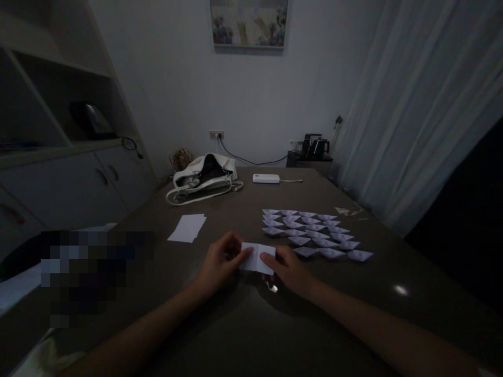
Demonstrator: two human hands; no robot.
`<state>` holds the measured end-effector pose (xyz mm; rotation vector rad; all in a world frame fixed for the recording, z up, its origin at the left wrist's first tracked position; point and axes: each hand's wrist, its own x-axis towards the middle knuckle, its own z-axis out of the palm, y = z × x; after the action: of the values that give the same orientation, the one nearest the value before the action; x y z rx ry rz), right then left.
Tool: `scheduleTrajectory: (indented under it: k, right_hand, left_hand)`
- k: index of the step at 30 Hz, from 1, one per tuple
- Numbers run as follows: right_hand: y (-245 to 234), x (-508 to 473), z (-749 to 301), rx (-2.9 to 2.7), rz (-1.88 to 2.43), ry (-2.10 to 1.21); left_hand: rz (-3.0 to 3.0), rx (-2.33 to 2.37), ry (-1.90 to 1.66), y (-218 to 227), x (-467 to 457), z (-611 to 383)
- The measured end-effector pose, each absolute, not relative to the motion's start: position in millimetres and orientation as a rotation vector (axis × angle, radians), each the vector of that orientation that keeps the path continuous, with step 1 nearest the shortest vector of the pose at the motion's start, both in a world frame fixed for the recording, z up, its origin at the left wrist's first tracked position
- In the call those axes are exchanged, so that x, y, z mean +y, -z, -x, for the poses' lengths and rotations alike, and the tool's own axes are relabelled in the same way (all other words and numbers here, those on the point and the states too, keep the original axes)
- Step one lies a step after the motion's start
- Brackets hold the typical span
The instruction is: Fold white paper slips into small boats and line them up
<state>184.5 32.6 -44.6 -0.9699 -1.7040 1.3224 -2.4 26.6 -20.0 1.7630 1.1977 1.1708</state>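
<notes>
Both my hands hold a small folded white paper (257, 257) just above the dark table (243, 324). My left hand (222, 262) pinches its left edge with fingers curled. My right hand (288, 269) pinches its right edge, thumb on top. Beyond my right hand lie several folded paper boats (314, 233) in rows. A small stack of flat white paper sheets (187, 228) lies ahead of my left hand.
A white handbag (204, 178) and a white power bank (266, 178) with its cable sit at the far end of the table. Cabinets and shelves (58, 157) line the left wall. A curtain (416, 115) hangs at the right. A blurred patch (94, 272) covers the near left.
</notes>
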Motion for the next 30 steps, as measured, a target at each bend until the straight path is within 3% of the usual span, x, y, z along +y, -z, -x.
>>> scheduleTrajectory:
  k: [9,21,30]
  right_hand:
    - [38,32,-187,-1.821,1.005,-1.211]
    - [37,32,-186,-1.849,0.972,-1.213]
    - [35,32,-185,-1.825,0.990,-1.206]
  left_hand:
    - [-1.920,1.185,-1.279,23,27,5]
    - [-2.075,1.072,-1.112,15,22,6]
    - [-1.822,1.006,-0.981,13,21,3]
